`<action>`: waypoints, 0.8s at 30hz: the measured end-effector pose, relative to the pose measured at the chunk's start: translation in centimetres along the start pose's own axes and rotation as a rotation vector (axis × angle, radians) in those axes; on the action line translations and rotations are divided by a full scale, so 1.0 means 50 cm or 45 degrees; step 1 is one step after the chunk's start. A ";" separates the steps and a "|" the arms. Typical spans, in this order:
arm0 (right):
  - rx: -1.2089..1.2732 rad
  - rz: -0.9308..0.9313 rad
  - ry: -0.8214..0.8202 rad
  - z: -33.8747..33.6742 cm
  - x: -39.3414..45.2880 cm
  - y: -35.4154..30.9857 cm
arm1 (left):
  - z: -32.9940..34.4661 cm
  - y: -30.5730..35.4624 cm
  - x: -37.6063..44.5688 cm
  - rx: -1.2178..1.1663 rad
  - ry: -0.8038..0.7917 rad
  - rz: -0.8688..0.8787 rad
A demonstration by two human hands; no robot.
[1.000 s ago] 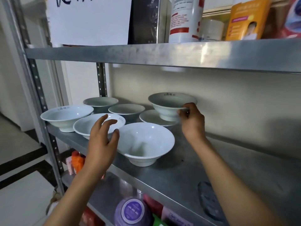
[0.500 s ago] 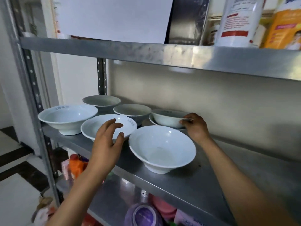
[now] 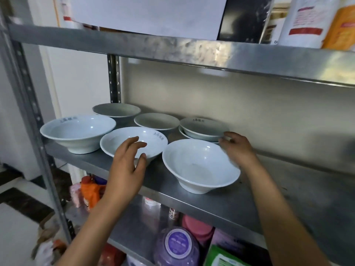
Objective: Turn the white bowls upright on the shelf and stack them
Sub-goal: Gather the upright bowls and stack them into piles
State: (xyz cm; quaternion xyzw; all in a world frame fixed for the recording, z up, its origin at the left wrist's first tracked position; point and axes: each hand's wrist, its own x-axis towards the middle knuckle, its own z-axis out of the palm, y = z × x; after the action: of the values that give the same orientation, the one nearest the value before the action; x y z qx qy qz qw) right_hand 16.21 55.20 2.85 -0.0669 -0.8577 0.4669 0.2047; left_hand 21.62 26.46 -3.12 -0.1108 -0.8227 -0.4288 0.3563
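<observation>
Several white bowls stand upright on the metal shelf [image 3: 249,198]. At the back right, one bowl [image 3: 203,125] is nested in another beneath it. My right hand [image 3: 237,145] is at that pair's right rim, fingers blurred and loosely curled beside it. The nearest bowl [image 3: 199,164] stands in front of the pair. My left hand [image 3: 127,160] hovers open over the near rim of the front middle bowl [image 3: 119,140], fingers spread, not gripping. Other single bowls stand at the left [image 3: 76,131], back left [image 3: 116,111] and back middle [image 3: 156,120].
An upper shelf [image 3: 192,48] hangs close above, carrying a white sheet [image 3: 149,14], a dark box and bottles. A perforated upright post [image 3: 28,104] borders the left edge. The lower shelf holds a purple-lidded tub [image 3: 177,244] and coloured packets.
My right hand lowered the lifted bowl into the bowl at the back right, and its fingers have loosened at the rim. My left hand stayed hovering over the front middle bowl.
</observation>
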 end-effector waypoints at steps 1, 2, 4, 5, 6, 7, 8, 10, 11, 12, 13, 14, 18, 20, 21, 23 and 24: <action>-0.005 -0.047 0.060 0.003 -0.021 -0.005 | -0.002 -0.002 -0.004 0.011 -0.009 0.008; 0.014 -0.094 0.109 0.008 -0.040 -0.007 | -0.005 -0.004 -0.007 0.023 -0.018 0.020; 0.070 -0.181 0.170 0.021 -0.076 -0.008 | -0.010 -0.009 -0.011 0.039 -0.036 0.041; 0.081 -0.224 0.196 0.028 -0.098 -0.011 | -0.014 -0.012 -0.013 0.041 -0.050 0.045; 0.083 -0.275 0.232 0.036 -0.120 -0.014 | -0.018 -0.015 -0.014 0.040 -0.062 0.044; 0.089 -0.332 0.272 0.044 -0.144 -0.018 | -0.022 -0.018 -0.016 0.041 -0.074 0.043; 0.098 -0.386 0.312 0.052 -0.166 -0.020 | -0.026 -0.020 -0.019 0.046 -0.081 0.046; 0.113 -0.487 0.370 0.072 -0.207 -0.023 | -0.036 -0.028 -0.026 0.063 -0.084 0.066; 0.099 -0.525 0.390 0.084 -0.223 -0.023 | -0.041 -0.031 -0.028 0.070 -0.087 0.075; 0.069 -0.552 0.410 0.095 -0.236 -0.021 | -0.045 -0.034 -0.030 0.071 -0.094 0.078; 0.033 -0.568 0.428 0.106 -0.248 -0.019 | -0.048 -0.036 -0.031 0.066 -0.105 0.076; 0.003 -0.570 0.447 0.116 -0.263 -0.020 | -0.051 -0.038 -0.032 0.058 -0.116 0.084; -0.095 -0.538 0.533 0.149 -0.313 -0.014 | -0.054 -0.056 -0.046 0.064 -0.153 0.183; -0.148 -0.477 0.605 0.161 -0.341 -0.008 | -0.058 -0.064 -0.061 0.056 -0.185 0.170; -0.145 -0.411 0.632 0.166 -0.355 -0.009 | -0.060 -0.068 -0.066 0.078 -0.191 0.162; -0.093 -0.271 0.652 0.170 -0.380 -0.008 | -0.061 -0.075 -0.072 0.160 -0.168 0.174; -0.071 -0.233 0.662 0.171 -0.389 -0.007 | -0.063 -0.076 -0.072 0.181 -0.140 0.166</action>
State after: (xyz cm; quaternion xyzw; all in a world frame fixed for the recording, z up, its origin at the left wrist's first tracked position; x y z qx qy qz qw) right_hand 30.36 42.43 -6.59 -0.1122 -0.7914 0.3898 0.4573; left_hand 23.89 22.13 -6.79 -0.1618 -0.8605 -0.3387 0.3446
